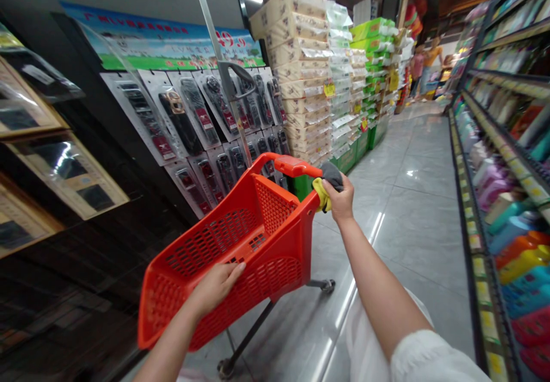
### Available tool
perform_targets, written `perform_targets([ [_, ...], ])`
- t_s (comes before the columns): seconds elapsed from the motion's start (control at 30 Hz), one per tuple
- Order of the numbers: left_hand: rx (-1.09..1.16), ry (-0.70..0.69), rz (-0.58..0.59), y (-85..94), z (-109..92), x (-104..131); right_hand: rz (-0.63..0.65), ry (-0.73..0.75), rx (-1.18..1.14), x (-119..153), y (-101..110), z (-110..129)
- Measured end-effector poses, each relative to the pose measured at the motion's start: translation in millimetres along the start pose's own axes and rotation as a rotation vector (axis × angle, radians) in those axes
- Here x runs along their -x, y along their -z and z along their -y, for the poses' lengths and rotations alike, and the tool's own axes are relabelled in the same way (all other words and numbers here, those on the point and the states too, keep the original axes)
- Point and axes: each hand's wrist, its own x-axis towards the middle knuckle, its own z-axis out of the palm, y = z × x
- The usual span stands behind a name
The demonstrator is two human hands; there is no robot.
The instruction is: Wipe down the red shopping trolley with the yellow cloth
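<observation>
A red plastic shopping cart (266, 262) with perforated sides stands in front of me, and I see nothing in its basket. My left hand (221, 284) lies over the near side rim, its thumb along the edge and its fingers hidden inside, closed round the rim. At the handle corner, my right hand (341, 193) is closed on a yellow cloth (322, 194) and a dark grey cloth (332, 176), both bunched against the cart's red handle (292, 166). Some right fingers are hidden behind the cloths.
Packaged belts (206, 113) hang on a display at left, beside framed boxes (69, 170). Stacked cartons (301, 73) and green packs (376, 55) line the aisle. Shelves of bottles (515, 227) run along the right. Grey tiled floor (412, 199) lies between; people (425, 64) stand far back.
</observation>
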Motion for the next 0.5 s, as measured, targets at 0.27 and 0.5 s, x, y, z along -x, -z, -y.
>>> perform_targets([
  [0.27, 0.015, 0.006, 0.020, 0.7, -3, 1, 0.028, 0.332, 0.481, 81, -15, 17],
  [0.5, 0.013, -0.003, -0.007, -3.1, -6, -5, -0.118, 0.261, 0.394, 46, -7, 10],
])
